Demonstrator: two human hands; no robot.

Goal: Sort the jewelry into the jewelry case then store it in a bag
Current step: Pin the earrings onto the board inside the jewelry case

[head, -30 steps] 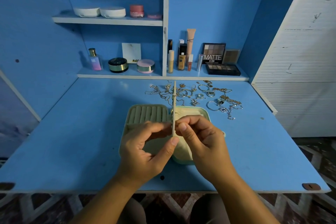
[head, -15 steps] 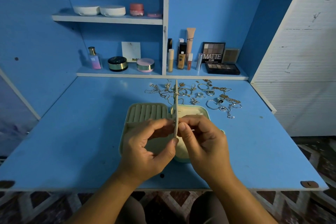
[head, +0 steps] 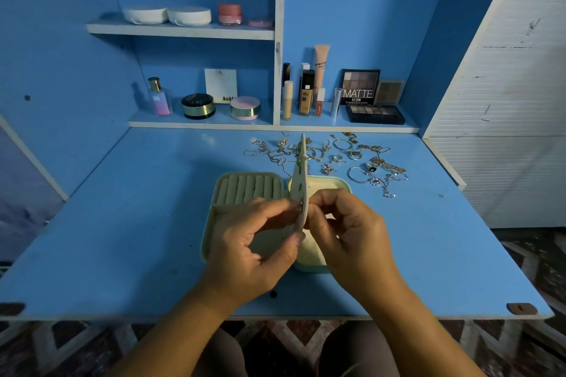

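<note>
An open pale green jewelry case (head: 248, 187) lies on the blue desk, its ring rolls showing on the left half. A cream earring panel (head: 299, 177) stands upright from the case's middle. My left hand (head: 257, 242) holds the panel's lower edge, thumb and fingers pinching it, with a small earring at the fingertips. My right hand (head: 352, 236) pinches the panel from the other side. Loose jewelry (head: 337, 159), rings, chains and hoops, is spread behind the case.
Cosmetics line the back shelf: a perfume bottle (head: 159, 98), round compacts (head: 245, 107), foundation tubes (head: 306, 92) and a MATTE eyeshadow palette (head: 361, 89). White pads sit on the upper shelf (head: 180, 30). A white louvred panel (head: 505, 86) stands at the right.
The panel has tilted slightly to the right and shows more of its face. Both hands keep working at its lower edge; the view has shifted a little.
</note>
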